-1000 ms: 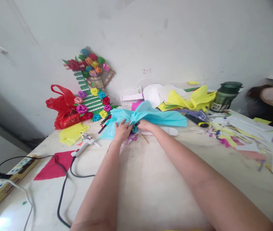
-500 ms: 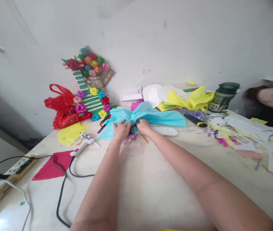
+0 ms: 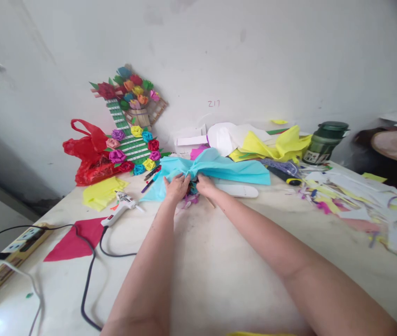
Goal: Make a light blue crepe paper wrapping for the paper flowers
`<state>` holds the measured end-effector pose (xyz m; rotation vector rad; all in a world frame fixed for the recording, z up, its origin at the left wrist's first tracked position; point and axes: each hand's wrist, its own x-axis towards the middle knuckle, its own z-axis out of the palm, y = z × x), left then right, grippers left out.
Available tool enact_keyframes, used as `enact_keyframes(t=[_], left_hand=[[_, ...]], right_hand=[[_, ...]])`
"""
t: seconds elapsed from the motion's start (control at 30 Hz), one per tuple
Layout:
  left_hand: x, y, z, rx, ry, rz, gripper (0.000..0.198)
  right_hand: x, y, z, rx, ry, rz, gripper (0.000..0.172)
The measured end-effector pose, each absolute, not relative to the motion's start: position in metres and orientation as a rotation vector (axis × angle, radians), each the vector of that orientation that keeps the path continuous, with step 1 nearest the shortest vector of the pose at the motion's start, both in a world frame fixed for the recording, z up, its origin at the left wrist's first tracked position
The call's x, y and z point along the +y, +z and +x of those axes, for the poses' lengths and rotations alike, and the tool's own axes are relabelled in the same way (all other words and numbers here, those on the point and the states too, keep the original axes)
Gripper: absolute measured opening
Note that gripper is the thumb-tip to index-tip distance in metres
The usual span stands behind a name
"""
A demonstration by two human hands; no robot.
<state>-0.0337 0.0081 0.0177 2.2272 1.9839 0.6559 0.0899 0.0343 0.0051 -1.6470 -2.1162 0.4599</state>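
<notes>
Light blue crepe paper (image 3: 233,171) lies spread across the back middle of the table, gathered in folds at its centre. On its near edge rests my left hand (image 3: 177,186), fingers apart, fingertips on the folds. My right hand (image 3: 204,185) is just to the right, its fingers closed at the gathered paper; what they pinch is too small to make out. Between the hands sits a small dark and teal bundle (image 3: 193,188), partly hidden. Purple scraps (image 3: 190,200) and a thin stick (image 3: 211,202) lie just below.
A glue gun (image 3: 119,210) with a black cord, red paper (image 3: 75,239) and a power strip (image 3: 12,252) are left. Paper flowers (image 3: 137,140) and a red bag (image 3: 91,156) stand behind. At right are a cutter (image 3: 282,176), scraps (image 3: 345,200) and a green bottle (image 3: 326,142).
My right hand has shifted slightly left, closer to my left hand, covering more of the small bundle and the stick. The blue paper has hardly moved.
</notes>
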Motion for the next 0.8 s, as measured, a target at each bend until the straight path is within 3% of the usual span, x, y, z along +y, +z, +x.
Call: enact_keyframes(t=[0.1, 0.3, 0.5, 0.8], left_hand=[[0.006, 0.019, -0.032, 2.008, 0.705, 2.242, 0.04], [0.0, 0.017, -0.032, 1.99, 0.597, 2.35, 0.035], [0.0, 0.015, -0.032, 2.007, 0.592, 2.384, 0.035], [0.001, 0.011, -0.03, 2.073, 0.626, 2.411, 0.038]], right_hand=[[0.035, 0.003, 0.09, -2.138, 0.387, -1.641, 0.048], [0.036, 0.011, 0.103, -2.225, 0.502, -1.631, 0.032], [0.008, 0.04, 0.122, -2.311, 0.147, -1.733, 0.026], [-0.012, 0.038, 0.118, -2.437, 0.331, -1.869, 0.018]])
